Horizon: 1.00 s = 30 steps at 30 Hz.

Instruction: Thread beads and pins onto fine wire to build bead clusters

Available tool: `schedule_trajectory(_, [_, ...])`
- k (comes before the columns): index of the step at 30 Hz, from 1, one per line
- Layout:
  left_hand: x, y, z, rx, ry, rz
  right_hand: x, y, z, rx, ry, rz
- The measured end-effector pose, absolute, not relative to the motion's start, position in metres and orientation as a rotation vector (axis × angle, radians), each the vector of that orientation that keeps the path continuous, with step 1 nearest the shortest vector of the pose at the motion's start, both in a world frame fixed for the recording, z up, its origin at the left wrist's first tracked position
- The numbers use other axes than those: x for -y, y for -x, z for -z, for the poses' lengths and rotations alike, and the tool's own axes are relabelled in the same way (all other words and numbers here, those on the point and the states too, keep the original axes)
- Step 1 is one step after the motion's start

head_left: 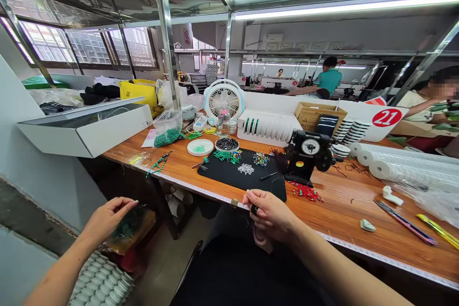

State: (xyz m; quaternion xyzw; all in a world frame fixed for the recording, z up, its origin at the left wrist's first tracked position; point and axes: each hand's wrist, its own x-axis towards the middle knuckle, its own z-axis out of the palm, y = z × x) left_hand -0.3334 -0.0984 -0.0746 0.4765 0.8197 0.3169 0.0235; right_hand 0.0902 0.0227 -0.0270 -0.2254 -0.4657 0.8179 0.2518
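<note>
The person's right hand [269, 215] is curled over the near edge of the orange-brown wooden bench [346, 213], its thumb and fingers clamped on a small dark object [254, 209]. The object is mostly hidden, so its exact kind cannot be told. A pink looped item [260, 239] shows just below the hand, and whether the hand holds it too cannot be told. A white measuring tape [201, 189] runs along the bench edge, with a small brass clip [234, 202] on it just left of the hand.

The left hand [107, 220] is raised off the bench, beyond its near left corner, with thumb and forefinger pinched together; nothing shows between them at this size. Below it sits a bundle of dark green beads [129, 222] in clear plastic.

Ahead of the right hand lies a black rectangular mat [229, 177] carrying a white beaded snowflake shape [245, 169], green-stemmed beaded sprigs [225, 156] and multicoloured beaded sprigs [260, 158]. Strands of red beads [304, 192] lie near the mat's right corner, beside a black dial-faced machine [310, 155].
</note>
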Motion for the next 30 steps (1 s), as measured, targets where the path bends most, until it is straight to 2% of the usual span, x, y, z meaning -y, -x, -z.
schedule_trajectory(3, [0.095, 0.299, 0.076, -2.303, -1.608, -0.964, -0.022, -0.089, 0.027, 1.252, 0.662, -2.216])
schedule_trajectory(8, [0.096, 0.184, 0.062, -1.776, -1.673, -0.906, -0.021, -0.088, 0.027, 1.227, 0.668, -2.21])
schedule_trajectory(12, [0.084, 0.111, 0.046, -1.623, -1.643, -0.989, -0.02, -0.085, 0.026, 1.225, 0.613, -2.234])
schedule_trajectory(17, [0.056, 0.073, 0.043, -1.456, -1.583, -0.932, -0.018, -0.081, 0.022, 1.223, 0.556, -2.253])
schedule_trajectory(20, [0.05, 0.082, 0.044, -1.646, -1.648, -0.987, -0.018, -0.084, 0.022, 1.214, 0.559, -2.247])
schedule_trajectory(24, [0.058, 0.134, 0.041, -2.214, -1.737, -1.055, -0.021, -0.089, 0.025, 1.194, 0.578, -2.223])
schedule_trajectory(30, [0.083, 0.218, 0.037, -2.704, -1.588, -0.691, -0.022, -0.09, 0.028, 1.187, 0.591, -2.204])
